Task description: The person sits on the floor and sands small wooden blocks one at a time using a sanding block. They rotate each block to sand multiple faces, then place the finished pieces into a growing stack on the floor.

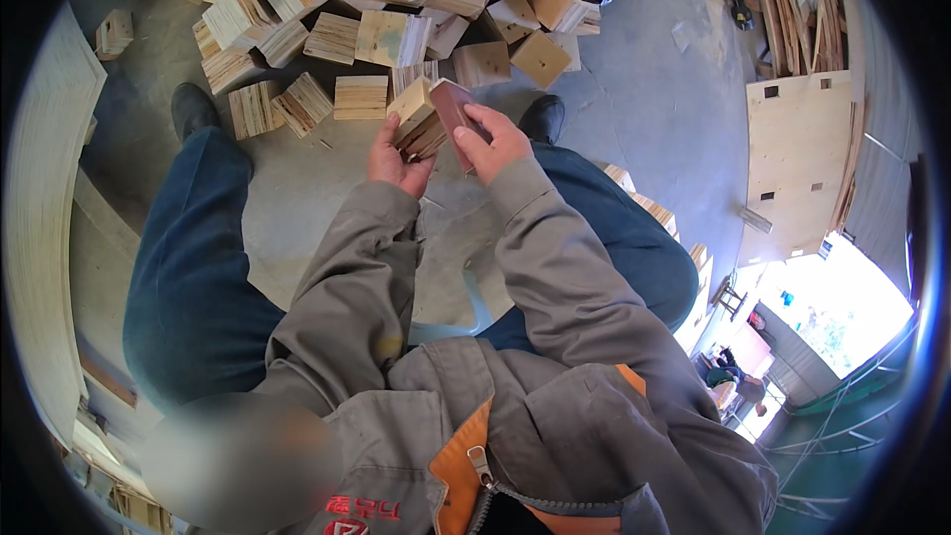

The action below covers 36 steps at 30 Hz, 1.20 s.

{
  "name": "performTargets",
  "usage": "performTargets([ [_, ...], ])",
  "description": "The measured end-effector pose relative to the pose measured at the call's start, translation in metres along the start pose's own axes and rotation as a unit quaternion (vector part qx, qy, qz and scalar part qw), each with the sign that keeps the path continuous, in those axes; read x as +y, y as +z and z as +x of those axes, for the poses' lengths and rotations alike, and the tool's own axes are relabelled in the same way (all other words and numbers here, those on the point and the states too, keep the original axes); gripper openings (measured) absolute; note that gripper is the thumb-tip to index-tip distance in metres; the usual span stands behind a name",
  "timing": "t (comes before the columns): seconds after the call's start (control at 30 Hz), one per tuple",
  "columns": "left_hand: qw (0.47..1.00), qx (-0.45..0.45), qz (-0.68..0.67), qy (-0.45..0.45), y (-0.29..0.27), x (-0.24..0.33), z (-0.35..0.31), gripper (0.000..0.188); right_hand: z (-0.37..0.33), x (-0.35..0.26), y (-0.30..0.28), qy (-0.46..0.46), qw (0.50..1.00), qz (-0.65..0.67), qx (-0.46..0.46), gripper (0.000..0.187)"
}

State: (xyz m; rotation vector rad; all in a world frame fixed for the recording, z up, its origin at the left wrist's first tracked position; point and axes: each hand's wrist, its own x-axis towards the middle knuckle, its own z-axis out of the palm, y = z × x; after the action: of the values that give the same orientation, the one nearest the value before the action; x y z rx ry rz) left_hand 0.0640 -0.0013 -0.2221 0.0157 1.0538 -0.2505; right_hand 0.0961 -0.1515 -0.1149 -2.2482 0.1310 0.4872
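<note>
Between my knees, my left hand (400, 160) grips a plywood block (418, 119) by its sides, its layered edge facing me. My right hand (493, 142) is closed round a flat reddish-brown block (453, 117) that looks like a sanding block. This reddish block is tilted and lies against or right beside the right side of the plywood block; whether they touch I cannot tell. Just beyond my hands, a plywood block (361, 97) sits on the floor at the near edge of a pile.
A large heap of plywood blocks (396, 37) lies ahead on the concrete floor (659, 69). More blocks (654, 213) stand beside my right leg. Large sheets (45, 198) rise at the left; a notched plywood panel (797, 154) and long strips (783, 10) are at the right.
</note>
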Motion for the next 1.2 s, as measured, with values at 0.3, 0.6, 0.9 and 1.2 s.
performTargets([
  [0.3, 0.999, 0.038, -0.015, -0.012, 0.007, -0.005, -0.025, 0.069, -0.022, -0.012, 0.016, -0.076, 0.994, -0.074, -0.001, 0.052],
  [0.6, 1.0, 0.011, -0.015, -0.005, -0.005, 0.0, -0.012, 0.059, -0.041, -0.035, 0.039, -0.087, 0.983, -0.164, 0.001, 0.052],
  [0.9, 0.998, 0.027, -0.057, 0.019, 0.02, -0.011, -0.017, 0.05, 0.049, 0.004, 0.047, -0.004, 0.983, -0.183, 0.007, 0.052],
  [1.2, 0.996, 0.027, -0.062, 0.054, 0.012, -0.013, -0.007, 0.047, -0.005, -0.021, 0.038, -0.037, 0.987, -0.159, 0.0, 0.056],
])
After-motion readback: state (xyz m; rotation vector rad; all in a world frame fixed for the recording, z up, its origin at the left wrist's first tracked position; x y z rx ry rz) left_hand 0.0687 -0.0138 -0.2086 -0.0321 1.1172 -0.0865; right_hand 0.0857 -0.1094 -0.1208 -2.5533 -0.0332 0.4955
